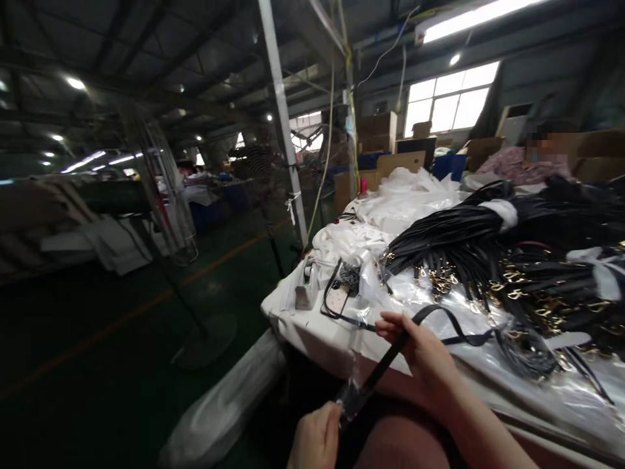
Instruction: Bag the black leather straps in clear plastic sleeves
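Note:
A black strap point(383, 366) runs between my two hands at the near edge of the table. Low in the view, my left hand point(316, 438) is closed on its lower end, where a bit of clear plastic shows. My right hand point(415, 345) pinches the strap higher up, fingers bent around it. Beyond that hand the strap loops over the table point(322, 339) to the right. Bundles of black straps point(449, 228) with gold-coloured metal clasps point(442, 280) lie on clear plastic, tied with white wraps point(502, 213).
A tape dispenser point(305, 290) and a phone-like object point(336, 298) sit near the table's left corner. White plastic bags point(410, 195) are heaped behind. A metal post point(283, 117) and a standing fan point(202, 332) are left. Across the table is another person point(522, 159).

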Available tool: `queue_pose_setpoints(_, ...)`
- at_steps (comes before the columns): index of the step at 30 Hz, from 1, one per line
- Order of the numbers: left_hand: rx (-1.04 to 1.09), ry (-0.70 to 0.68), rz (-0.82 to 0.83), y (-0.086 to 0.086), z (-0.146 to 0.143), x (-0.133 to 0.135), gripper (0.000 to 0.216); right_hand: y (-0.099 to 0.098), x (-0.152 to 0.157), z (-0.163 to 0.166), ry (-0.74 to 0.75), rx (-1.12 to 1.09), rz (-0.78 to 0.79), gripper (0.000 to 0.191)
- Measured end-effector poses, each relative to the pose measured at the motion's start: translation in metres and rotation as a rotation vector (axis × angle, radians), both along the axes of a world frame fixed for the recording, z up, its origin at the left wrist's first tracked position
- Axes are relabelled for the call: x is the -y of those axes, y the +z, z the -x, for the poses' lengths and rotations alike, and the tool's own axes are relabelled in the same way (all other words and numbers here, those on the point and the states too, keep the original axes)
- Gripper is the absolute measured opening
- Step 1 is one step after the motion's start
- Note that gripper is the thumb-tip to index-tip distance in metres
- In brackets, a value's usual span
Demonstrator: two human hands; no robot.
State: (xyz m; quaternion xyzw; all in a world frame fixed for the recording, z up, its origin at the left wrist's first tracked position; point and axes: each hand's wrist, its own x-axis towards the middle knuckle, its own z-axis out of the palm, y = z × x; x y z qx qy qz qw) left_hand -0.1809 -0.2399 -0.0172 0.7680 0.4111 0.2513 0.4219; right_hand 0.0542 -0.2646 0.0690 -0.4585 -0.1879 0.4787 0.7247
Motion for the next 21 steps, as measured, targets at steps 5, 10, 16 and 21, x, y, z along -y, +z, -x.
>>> queue_pose_setpoints(5, -0.027, -0.129, 0.023, 0.016, -0.039, 0.001, 0.058, -0.014, 0.012, -0.006, 0.12, 0.106, 0.089, 0.057)
queue_pose_setpoints(10, 0.034, -0.196, -0.037, 0.032, -0.078, -0.001, 0.052, -0.031, 0.024, -0.001, 0.268, -0.013, 0.132, 0.049)
queue_pose_setpoints(16, 0.003, -0.264, -0.071, 0.041, -0.095, -0.003, 0.049, -0.025, 0.021, -0.061, -0.077, -0.193, 0.041, 0.034)
queue_pose_setpoints(21, -0.101, -0.282, -0.145, 0.049, -0.132, -0.01, 0.049, -0.039, 0.028, -0.058, 0.009, -0.173, 0.144, 0.039)
